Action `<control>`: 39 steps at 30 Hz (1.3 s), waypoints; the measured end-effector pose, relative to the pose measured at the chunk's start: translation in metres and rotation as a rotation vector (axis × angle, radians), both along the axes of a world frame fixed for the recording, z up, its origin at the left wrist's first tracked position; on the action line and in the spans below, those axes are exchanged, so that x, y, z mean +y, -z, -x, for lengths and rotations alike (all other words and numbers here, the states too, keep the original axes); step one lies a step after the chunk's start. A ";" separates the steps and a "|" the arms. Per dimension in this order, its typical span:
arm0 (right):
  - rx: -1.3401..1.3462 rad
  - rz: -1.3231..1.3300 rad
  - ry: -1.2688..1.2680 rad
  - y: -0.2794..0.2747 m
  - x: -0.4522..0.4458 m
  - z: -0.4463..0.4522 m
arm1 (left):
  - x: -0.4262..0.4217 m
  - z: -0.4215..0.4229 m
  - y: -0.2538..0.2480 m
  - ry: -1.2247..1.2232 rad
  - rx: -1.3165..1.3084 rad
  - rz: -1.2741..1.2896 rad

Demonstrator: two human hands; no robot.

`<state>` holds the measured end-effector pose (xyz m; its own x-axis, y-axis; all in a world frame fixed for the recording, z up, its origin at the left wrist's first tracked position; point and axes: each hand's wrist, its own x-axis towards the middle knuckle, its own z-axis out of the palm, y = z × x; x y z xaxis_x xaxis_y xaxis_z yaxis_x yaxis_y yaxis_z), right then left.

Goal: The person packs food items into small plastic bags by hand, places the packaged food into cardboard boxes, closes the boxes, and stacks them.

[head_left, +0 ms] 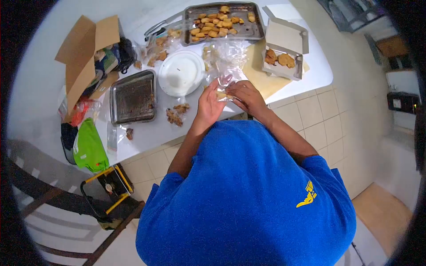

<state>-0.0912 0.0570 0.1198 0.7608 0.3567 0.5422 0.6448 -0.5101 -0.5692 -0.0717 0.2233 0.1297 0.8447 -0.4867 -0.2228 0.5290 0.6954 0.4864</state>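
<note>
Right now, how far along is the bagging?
Looks done: clear bags with brown pieces inside, beside the large tray. In hand: a small clear bag, between left hand and right hand. Probably left: loose baked pieces on that tray.

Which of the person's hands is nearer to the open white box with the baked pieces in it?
Right. The right hand is left of and slightly nearer the wearer than the white box; the left hand is farther left, across the small clear bag.
</note>
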 end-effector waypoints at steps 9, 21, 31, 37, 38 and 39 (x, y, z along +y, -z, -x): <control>0.269 -0.190 0.385 0.004 -0.031 0.032 | -0.048 0.011 0.027 0.101 0.066 0.081; 0.775 -0.438 0.483 0.028 -0.137 0.009 | -0.155 -0.002 0.048 0.068 -0.215 -0.369; 0.366 -0.015 -0.023 0.026 -0.201 -0.016 | -0.196 0.000 0.049 -0.087 0.195 -0.475; 0.621 -0.211 -0.018 0.043 -0.214 -0.045 | -0.224 0.004 0.045 -0.263 0.051 -0.667; 0.714 -0.212 -0.043 0.047 -0.219 -0.049 | -0.226 0.004 0.043 -0.279 0.024 -0.742; 0.808 -0.210 -0.070 0.039 -0.222 -0.054 | -0.226 0.003 0.040 -0.295 0.002 -0.821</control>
